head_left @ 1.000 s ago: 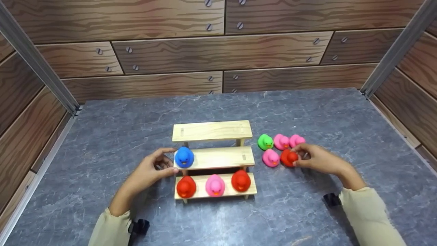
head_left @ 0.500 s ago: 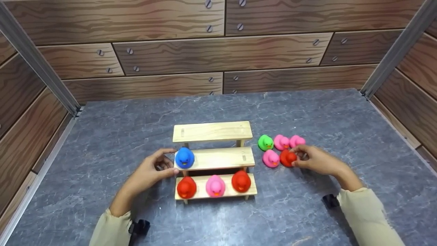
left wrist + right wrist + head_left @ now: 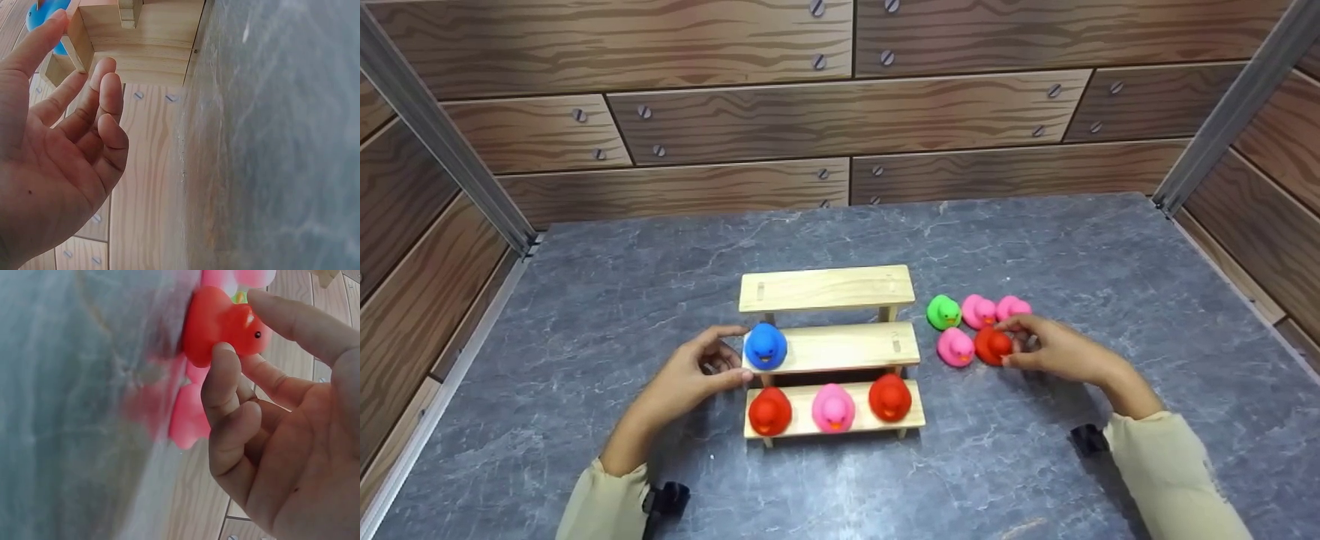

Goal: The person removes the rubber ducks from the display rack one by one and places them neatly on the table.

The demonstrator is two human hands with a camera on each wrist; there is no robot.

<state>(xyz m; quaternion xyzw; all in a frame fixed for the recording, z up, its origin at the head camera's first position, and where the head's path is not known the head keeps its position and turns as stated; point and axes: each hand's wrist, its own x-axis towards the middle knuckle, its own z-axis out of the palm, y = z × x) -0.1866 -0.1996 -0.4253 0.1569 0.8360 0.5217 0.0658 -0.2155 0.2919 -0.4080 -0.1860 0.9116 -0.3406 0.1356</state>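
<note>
A three-step wooden stand (image 3: 840, 347) is on the grey table. My left hand (image 3: 699, 366) grips the left end of its middle step with thumb and index finger, beside a blue rubber duck (image 3: 765, 347). On the lowest step sit a red duck (image 3: 769, 412), a pink duck (image 3: 833, 409) and another red duck (image 3: 889, 398). Right of the stand, my right hand (image 3: 1054, 349) holds a red rubber duck (image 3: 211, 326) between thumb and fingers, low at the table. Close by are a green duck (image 3: 943, 313) and several pink ducks (image 3: 956, 347).
The stand's top step (image 3: 825, 288) lies behind the middle one. Wood-patterned panels (image 3: 840, 112) wall the table (image 3: 840, 502) at the back and both sides, with metal posts at the back corners. Black straps (image 3: 667, 500) show at both cuffs.
The red duck by my right hand has shifted very slightly left, toward the pink duck beside it. My left hand and the stand hold still.
</note>
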